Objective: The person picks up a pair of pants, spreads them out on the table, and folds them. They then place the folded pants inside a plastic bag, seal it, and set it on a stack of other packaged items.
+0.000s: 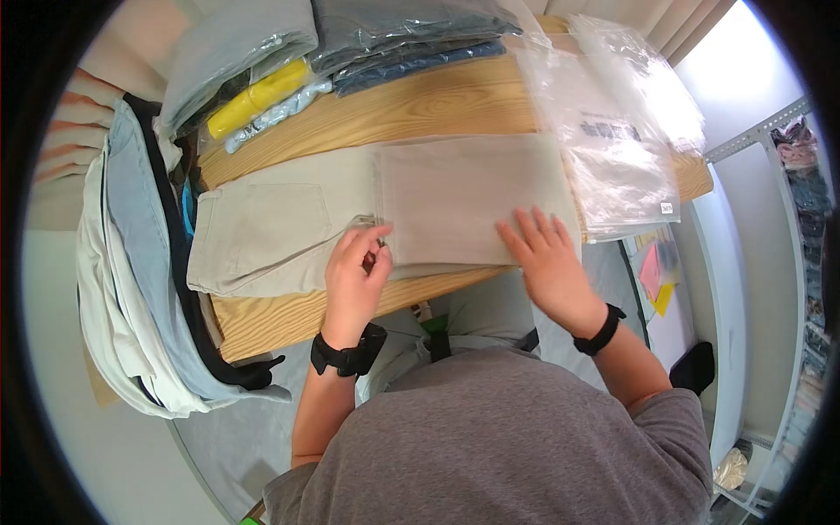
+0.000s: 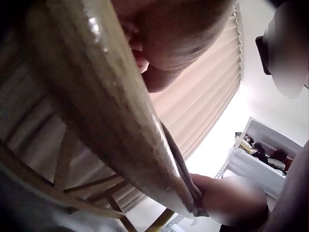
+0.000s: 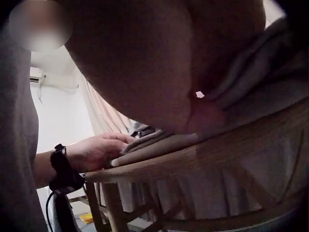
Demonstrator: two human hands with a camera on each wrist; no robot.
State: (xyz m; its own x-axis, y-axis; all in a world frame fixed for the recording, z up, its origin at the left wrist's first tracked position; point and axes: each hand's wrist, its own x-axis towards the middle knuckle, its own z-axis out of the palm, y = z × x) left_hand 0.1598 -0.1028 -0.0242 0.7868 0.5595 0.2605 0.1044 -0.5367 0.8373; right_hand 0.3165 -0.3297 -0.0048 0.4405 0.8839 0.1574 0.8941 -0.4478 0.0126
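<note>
1. Beige trousers point(image 1: 350, 219) are laid folded on the wooden surface point(image 1: 420, 109), near its front edge.
2. Left hand point(image 1: 354, 276) is pinched on the fold edge; right hand point(image 1: 542, 254) is pressed flat, fingers straight.
3. Cloth is judged soft, light, limp (best taken at folded edges).
4. Wrist views are mostly blocked; fingertips hard to make out.

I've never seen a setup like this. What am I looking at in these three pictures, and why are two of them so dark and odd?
No machine here: a person wears three cameras. The head view looks down on a wooden table. Folded beige trousers lie on it. The left hand pinches the folded edge; the right hand lies flat on the cloth. Bagged clothes and empty clear bags sit behind, with a pile of garments at the left. The other two cameras sit on the wrists, so they peer up from beside the table edge, very close.
</note>
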